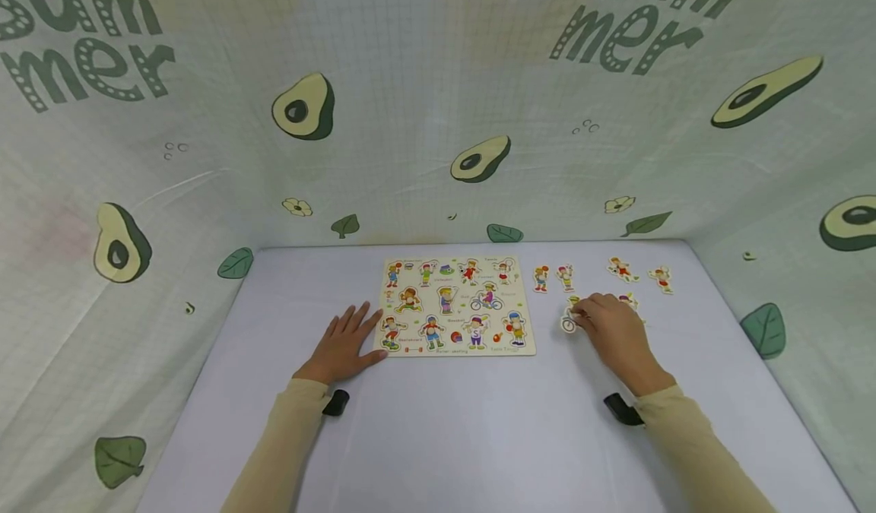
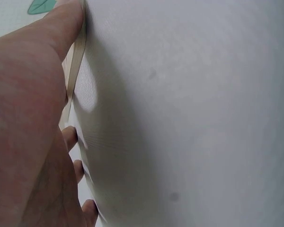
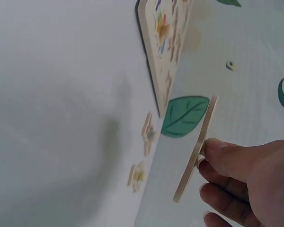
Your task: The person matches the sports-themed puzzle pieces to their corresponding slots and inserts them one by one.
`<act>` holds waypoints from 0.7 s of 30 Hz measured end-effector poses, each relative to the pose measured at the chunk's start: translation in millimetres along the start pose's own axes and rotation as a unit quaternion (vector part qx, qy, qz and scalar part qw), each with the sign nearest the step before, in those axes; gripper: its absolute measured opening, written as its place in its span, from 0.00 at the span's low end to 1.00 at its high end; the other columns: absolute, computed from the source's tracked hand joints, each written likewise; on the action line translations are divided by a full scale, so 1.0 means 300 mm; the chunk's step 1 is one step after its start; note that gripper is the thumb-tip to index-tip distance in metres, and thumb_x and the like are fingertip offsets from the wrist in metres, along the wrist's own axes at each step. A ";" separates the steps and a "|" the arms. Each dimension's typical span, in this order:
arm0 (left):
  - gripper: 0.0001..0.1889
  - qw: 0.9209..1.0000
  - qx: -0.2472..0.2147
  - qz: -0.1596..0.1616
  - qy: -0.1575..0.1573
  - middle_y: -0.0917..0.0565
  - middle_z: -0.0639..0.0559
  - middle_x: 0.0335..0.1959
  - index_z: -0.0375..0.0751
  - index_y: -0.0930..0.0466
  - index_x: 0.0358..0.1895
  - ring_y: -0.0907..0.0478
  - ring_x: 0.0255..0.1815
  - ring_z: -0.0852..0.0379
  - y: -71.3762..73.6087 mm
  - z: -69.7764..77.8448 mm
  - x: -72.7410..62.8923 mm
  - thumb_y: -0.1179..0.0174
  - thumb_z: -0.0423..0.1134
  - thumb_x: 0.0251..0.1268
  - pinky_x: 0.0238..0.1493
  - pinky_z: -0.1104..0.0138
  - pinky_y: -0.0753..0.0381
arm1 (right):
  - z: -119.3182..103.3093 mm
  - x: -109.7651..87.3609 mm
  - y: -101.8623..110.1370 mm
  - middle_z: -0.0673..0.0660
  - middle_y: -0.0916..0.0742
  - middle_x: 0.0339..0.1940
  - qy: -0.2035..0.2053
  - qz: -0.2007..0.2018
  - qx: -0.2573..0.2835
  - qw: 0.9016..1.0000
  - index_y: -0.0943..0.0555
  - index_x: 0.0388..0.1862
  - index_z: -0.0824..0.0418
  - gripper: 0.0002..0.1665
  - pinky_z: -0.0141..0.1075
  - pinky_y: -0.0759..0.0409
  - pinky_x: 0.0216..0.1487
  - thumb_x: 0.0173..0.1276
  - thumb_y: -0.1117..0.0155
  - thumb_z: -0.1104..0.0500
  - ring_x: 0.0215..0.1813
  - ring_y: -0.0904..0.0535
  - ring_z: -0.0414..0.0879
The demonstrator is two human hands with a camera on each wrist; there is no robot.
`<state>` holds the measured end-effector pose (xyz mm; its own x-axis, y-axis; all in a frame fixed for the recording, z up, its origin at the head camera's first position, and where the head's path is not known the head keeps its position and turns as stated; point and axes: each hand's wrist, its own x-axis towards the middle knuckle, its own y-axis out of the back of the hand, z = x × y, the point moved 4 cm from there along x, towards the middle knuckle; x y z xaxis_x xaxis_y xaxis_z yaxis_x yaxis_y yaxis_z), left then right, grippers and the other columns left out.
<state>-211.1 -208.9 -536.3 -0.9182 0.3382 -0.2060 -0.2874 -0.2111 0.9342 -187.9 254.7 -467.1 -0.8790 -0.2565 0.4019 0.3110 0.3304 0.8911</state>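
A flat wooden puzzle board (image 1: pixel 427 329) printed with sporting children lies at the middle of the table. My left hand (image 1: pixel 345 343) rests flat with spread fingers at the board's left edge, the fingertips and thumb touching it. In the left wrist view, the thumb lies along the board's pale edge. To the right of the board, my right hand (image 1: pixel 616 338) pinches a bicycle puzzle piece (image 1: pixel 568 322) between thumb and fingers. The right wrist view shows this puzzle piece (image 3: pixel 195 151) edge-on, held up off the table; its printed face is hidden there.
Two loose puzzle pieces, one with a red ball (image 1: pixel 541 278) and another figure (image 1: pixel 565 277), lie beside the board. Farther right are a footballer piece (image 1: pixel 623 269), another figure piece (image 1: pixel 661 279) and one partly hidden behind my right hand (image 1: pixel 628 299). A printed cloth (image 1: pixel 411 80) surrounds the table.
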 end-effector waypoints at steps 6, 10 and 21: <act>0.45 1.000 0.006 -0.003 0.005 0.49 0.38 0.87 0.44 0.44 0.86 0.56 0.87 0.31 -0.001 0.000 0.003 0.37 0.60 0.75 0.84 0.37 0.56 | -0.071 0.083 -0.066 0.59 0.11 0.37 0.007 -0.018 0.009 1.000 0.12 0.41 0.66 0.09 0.50 0.16 0.40 0.63 0.21 0.68 0.41 0.15 0.57; 0.45 1.000 0.007 -0.005 0.006 0.50 0.38 0.88 0.44 0.45 0.86 0.57 0.87 0.31 0.001 0.001 0.001 0.38 0.60 0.75 0.85 0.37 0.57 | -0.115 0.132 -0.100 0.59 0.11 0.38 0.011 -0.021 0.017 1.000 0.12 0.41 0.65 0.08 0.49 0.15 0.42 0.64 0.22 0.68 0.42 0.15 0.56; 0.45 1.000 0.008 -0.008 0.008 0.51 0.38 0.88 0.44 0.45 0.86 0.58 0.87 0.32 0.000 0.001 0.001 0.38 0.59 0.76 0.85 0.37 0.58 | -0.214 0.239 -0.169 0.57 0.11 0.37 0.025 -0.049 0.030 0.998 0.11 0.42 0.64 0.07 0.47 0.14 0.43 0.67 0.23 0.65 0.40 0.14 0.54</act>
<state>-211.2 -208.6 -536.3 -0.9175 0.3274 -0.2257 -0.2982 -0.1909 0.9352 -243.4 161.2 -470.0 -0.8845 -0.3347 0.3250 0.2011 0.3552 0.9129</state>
